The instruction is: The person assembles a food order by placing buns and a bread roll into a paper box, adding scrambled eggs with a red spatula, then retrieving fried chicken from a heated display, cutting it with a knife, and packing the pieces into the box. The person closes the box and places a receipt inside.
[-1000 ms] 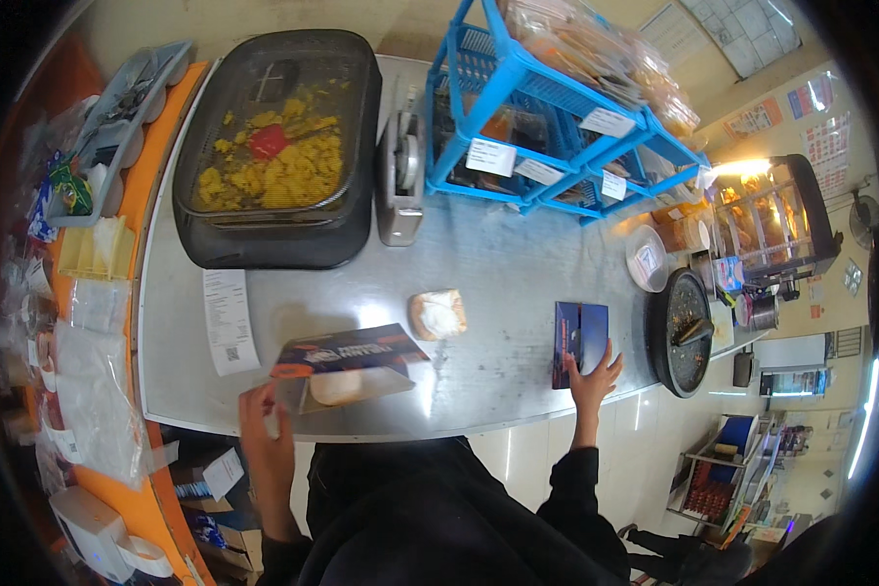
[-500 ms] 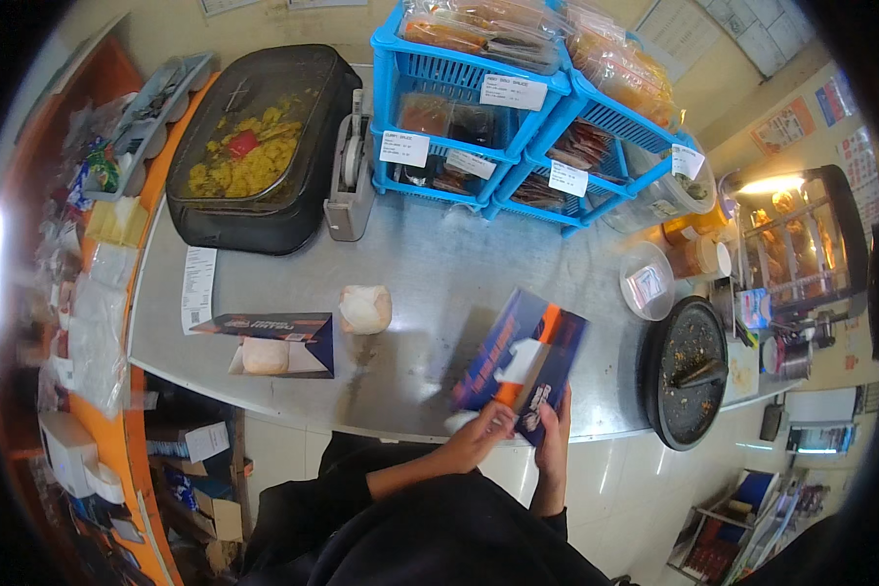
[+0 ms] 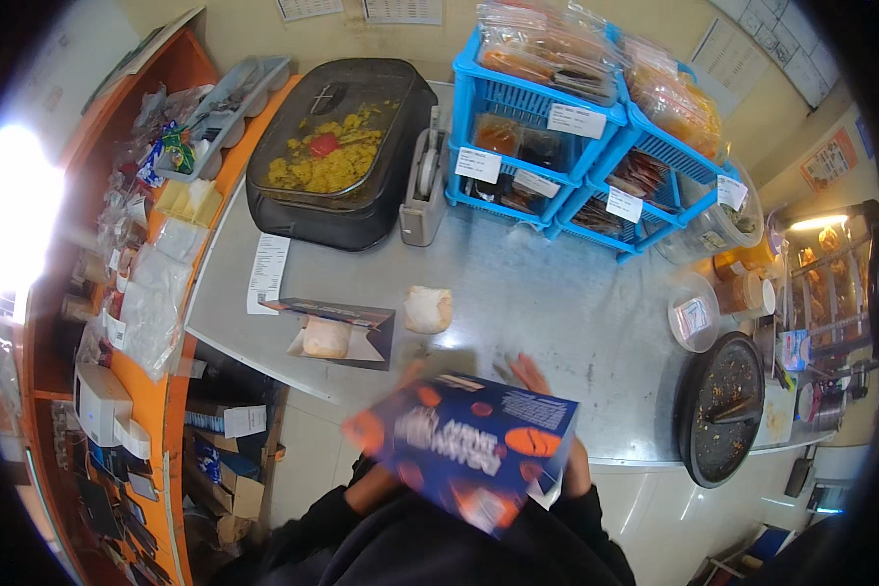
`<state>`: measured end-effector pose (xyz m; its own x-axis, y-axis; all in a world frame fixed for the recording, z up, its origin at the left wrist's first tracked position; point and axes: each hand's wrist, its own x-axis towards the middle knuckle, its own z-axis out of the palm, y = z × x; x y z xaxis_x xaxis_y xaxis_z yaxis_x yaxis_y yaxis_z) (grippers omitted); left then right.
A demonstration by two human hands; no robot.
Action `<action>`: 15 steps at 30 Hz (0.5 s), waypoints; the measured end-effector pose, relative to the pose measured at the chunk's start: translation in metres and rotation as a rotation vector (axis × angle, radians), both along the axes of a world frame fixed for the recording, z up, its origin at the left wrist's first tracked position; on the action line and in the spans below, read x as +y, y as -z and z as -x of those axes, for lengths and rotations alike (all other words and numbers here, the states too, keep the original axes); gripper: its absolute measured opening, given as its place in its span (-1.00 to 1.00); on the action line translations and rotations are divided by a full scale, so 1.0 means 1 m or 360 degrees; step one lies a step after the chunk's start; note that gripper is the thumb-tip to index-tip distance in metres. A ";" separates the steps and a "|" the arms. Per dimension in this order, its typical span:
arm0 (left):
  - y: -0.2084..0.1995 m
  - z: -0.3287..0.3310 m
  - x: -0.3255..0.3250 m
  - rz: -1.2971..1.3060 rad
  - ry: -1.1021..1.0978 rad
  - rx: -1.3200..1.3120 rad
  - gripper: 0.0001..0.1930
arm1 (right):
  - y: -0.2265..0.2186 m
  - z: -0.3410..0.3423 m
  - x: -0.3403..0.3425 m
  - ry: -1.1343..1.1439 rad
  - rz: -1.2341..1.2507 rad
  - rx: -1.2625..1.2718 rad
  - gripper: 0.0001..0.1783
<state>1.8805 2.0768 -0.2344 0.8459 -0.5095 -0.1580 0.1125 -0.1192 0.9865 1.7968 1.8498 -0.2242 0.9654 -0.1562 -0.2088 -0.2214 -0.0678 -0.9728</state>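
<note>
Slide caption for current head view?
Left hand and right hand hold a blue box; another box sits open on the table.

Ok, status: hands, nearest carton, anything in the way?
Left hand, right hand at nearest carton, mostly hidden behind it. Carton tilted, hiding part of table edge. Open carton with pale item lies beyond, left.

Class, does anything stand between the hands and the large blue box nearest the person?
Nothing visible does: fingers of the left hand and right hand show at its far edge. The box hides much of both, so exact contact is unclear.
</note>
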 end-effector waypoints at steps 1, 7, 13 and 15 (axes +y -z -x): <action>-0.008 -0.012 0.027 -0.0003 -0.0084 0.0067 -0.27 | -0.014 -0.024 -0.003 -0.0232 0.1020 -0.0124 -0.18; -0.042 -0.026 0.097 0.0155 -0.0691 0.0183 -0.21 | 0.031 -0.165 0.054 -0.0478 0.1822 -0.0428 -0.12; -0.045 -0.025 0.102 0.0017 -0.0615 0.0189 -0.27 | 0.032 -0.195 0.020 -0.0278 0.1059 -0.0228 -0.36; -0.035 -0.029 0.089 -0.0061 -0.0393 0.0150 -0.29 | 0.026 -0.180 -0.015 0.0006 0.0280 -0.0059 -0.45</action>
<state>1.9100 2.1654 -0.1998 0.9244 -0.2818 -0.2571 0.2338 -0.1140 0.9656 1.9770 1.8346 -0.2507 0.9713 -0.1908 -0.1422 -0.1862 -0.2370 -0.9535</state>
